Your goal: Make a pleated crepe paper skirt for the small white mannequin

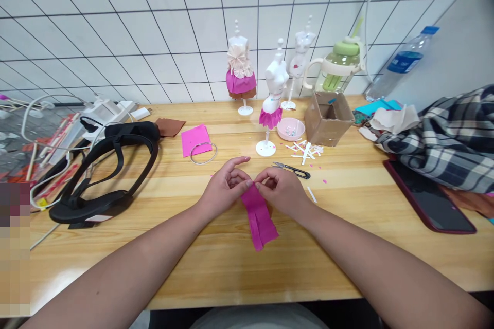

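Note:
A strip of magenta crepe paper or thin cloth (259,218) hangs down toward me, its top edge pinched by both hands. My left hand (227,182) grips the left corner between thumb and a finger, the index finger stretched out. Close beside it, my right hand (281,190) pinches the right corner. Just beyond the hands stands a small white mannequin (276,79) wearing a short magenta ruffle (270,117). Black thread snips (295,170) lie behind my right hand. To the left are a magenta square (195,139) and a metal ring (203,161) partly over it.
Two more mannequins, one dressed (241,69) and one bare (301,51), stand at the wall. A pink bowl (283,133), white strips (306,151) and a cardboard box (330,121) sit right of centre. A black headset (111,185) lies left; a phone (432,198) lies right.

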Motion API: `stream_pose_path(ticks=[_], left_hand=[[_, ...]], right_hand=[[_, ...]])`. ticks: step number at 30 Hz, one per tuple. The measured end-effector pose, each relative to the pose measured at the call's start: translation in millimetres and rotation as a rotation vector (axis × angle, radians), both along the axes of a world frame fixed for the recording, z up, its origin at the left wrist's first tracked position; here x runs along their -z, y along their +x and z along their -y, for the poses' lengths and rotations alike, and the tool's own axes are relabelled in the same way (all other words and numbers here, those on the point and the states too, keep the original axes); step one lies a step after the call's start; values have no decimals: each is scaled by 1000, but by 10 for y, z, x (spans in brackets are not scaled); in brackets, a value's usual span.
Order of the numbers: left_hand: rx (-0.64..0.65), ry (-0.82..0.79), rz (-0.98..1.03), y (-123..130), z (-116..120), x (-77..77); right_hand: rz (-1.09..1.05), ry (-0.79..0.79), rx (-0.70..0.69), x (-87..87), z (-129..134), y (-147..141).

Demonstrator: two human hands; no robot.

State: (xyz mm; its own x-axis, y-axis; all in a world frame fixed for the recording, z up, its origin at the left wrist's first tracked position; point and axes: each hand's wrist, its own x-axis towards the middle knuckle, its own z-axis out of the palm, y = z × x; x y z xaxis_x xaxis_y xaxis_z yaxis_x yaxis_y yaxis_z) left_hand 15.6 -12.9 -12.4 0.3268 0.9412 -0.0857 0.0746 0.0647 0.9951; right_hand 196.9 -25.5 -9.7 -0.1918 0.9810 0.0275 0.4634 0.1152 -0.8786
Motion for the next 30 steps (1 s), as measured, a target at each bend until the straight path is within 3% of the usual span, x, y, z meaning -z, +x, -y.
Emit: stream_pose_path(ticks=[5,12,18,26,30], left_hand=[[-2,46,-58,10,5,-16],[-3,153,-173,7,2,3],[32,264,-289,9,17,29],[95,335,-401,-41,8,17],[183,350,-331,-123,-54,45]], right_hand=[[32,69,-11,-1,19,-15],[-156,-55,49,62,-41,46],[19,-21,-46,12,-79,99],[56,-41,-106,79,-105,109],[68,-36,-89,114,-138,148]])
